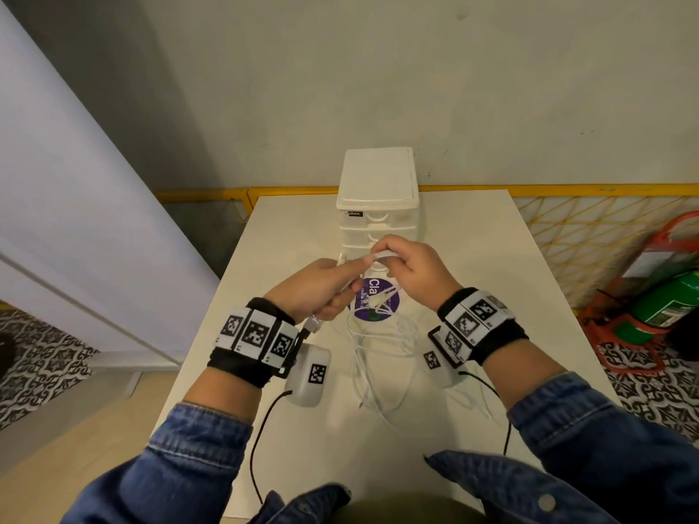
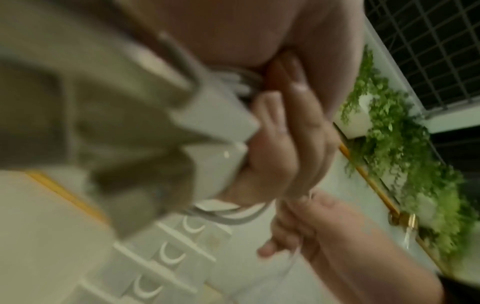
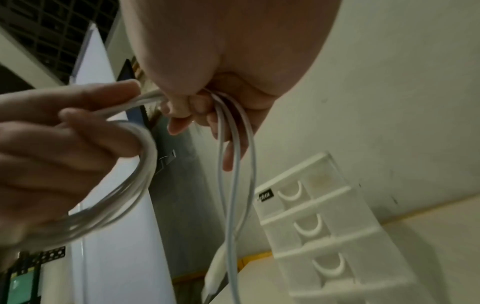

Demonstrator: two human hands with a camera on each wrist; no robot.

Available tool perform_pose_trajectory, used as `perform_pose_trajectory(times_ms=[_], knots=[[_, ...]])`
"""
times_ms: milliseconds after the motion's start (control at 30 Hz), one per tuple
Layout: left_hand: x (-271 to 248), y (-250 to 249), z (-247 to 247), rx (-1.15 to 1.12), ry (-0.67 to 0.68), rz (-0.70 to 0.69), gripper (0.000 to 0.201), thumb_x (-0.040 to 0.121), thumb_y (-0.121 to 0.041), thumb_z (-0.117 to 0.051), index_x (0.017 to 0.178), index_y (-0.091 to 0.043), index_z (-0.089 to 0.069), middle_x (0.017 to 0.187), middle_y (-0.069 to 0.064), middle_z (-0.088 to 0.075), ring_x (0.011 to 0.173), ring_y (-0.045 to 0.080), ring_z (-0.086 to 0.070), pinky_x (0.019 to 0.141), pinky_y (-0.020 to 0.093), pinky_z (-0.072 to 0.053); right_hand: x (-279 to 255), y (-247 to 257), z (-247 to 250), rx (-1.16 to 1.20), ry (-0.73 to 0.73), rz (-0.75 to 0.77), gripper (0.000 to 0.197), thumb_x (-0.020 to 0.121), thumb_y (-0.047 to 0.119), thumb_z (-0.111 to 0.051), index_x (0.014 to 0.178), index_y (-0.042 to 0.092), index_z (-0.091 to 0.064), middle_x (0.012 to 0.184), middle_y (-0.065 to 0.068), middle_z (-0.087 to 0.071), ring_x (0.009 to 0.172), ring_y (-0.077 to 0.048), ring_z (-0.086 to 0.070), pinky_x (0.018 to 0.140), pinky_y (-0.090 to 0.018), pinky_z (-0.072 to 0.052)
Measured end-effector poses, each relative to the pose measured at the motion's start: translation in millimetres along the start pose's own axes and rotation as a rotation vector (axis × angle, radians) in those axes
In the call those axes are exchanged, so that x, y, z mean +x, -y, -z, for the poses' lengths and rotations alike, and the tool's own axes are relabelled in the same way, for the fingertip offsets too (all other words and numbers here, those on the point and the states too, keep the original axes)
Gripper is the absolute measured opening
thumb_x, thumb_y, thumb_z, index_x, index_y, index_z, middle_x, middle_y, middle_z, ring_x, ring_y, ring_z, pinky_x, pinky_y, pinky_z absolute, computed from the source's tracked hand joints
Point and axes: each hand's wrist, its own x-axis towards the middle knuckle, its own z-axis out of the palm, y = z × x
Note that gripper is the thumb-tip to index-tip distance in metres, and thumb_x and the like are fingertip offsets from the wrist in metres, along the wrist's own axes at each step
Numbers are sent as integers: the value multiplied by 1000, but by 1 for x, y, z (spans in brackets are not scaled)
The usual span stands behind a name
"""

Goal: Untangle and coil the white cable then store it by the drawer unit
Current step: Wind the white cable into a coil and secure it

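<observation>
Head view: both hands raised over white table (image 1: 472,259), near side of drawer unit (image 1: 378,191). Left hand (image 1: 317,289) fingers curled through coiled loops of white cable (image 3: 140,164). Right hand (image 1: 412,270) pinches strands; loose cable hangs down onto table.
</observation>
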Motion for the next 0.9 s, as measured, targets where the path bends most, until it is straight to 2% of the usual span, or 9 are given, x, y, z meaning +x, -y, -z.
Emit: perform_pose_trajectory(times_ms=[133, 267, 333, 400, 500, 600, 633, 800, 900], knots=[[-2, 7, -15, -83, 169, 20, 50, 93, -57, -35, 67, -16, -46, 44, -3, -22, 34, 11, -14, 36, 16, -15, 10, 8, 9, -76, 30, 49, 26, 77, 14, -41, 91, 14, -63, 86, -4, -67, 80, -19, -60, 73, -27, -44], [2, 0, -17, -336, 272, -67, 51, 98, -49, -26, 64, -16, -44, 37, -7, -24, 27, 8, -16, 34, 12, -16, 3, 2, -6, 40, 34, 5, 19, 83, 12, -44, 89, 23, -59, 75, 6, -63, 72, -10, -58, 69, -27, -44], [2, -2, -14, -501, 334, -109, 50, 98, -46, -26, 63, -17, -46, 35, -10, -28, 25, 5, -17, 33, 11, -15, -1, 1, -16, 96, -6, -23, 16, 85, 16, -48, 94, 11, -61, 79, -5, -67, 76, -19, -62, 72, -32, -46], [2, -4, -12, -634, 375, -166, 48, 96, -45, -27, 64, -17, -48, 35, -11, -28, 26, 7, -14, 31, 12, -16, -3, 1, -24, 109, -58, -56, 28, 86, 20, -46, 103, 1, -59, 87, -21, -67, 83, -33, -62, 76, -39, -47], [2, -9, -7, -791, 398, -301, 51, 98, -45, -21, 65, -16, -48, 40, -8, -20, 29, 10, -13, 31, 16, -16, -10, -3, -31, 135, -69, -102, 27, 92, 25, -42, 107, 6, -54, 85, -21, -65, 78, -31, -62, 73, -44, -49], [4, -16, 5, -957, 341, -417, 48, 96, -49, -25, 67, -17, -47, 40, -6, -22, 31, 9, -16, 33, 19, -17, -22, -8, -36, 201, -64, -182, 17, 97, 19, -40, 87, 18, -54, 65, -2, -52, 58, -4, -51, 64, -29, -43], [5, -18, 8, -987, 293, -437, 49, 95, -52, -25, 67, -17, -46, 38, -7, -25, 31, 8, -16, 33, 19, -17, -26, -8, -39, 220, -61, -200, 22, 97, 18, -40, 81, 25, -53, 62, 2, -49, 55, -2, -49, 64, -27, -43], [14, -19, 8, -1027, 108, -540, 54, 94, -58, -17, 69, -17, -42, 37, -10, -34, 27, 3, -28, 33, 18, -20, -35, 1, -54, 306, 15, -265, 27, 98, 19, -38, 81, 35, -51, 59, 0, -43, 48, -10, -41, 53, -22, -40], [17, -21, 12, -1039, 21, -602, 51, 95, -56, -18, 73, -17, -43, 39, -10, -33, 29, 2, -29, 34, 17, -24, -42, -2, -59, 352, 58, -315, 21, 98, 22, -37, 98, 25, -58, 63, 5, -38, 49, -3, -37, 51, -22, -35]])
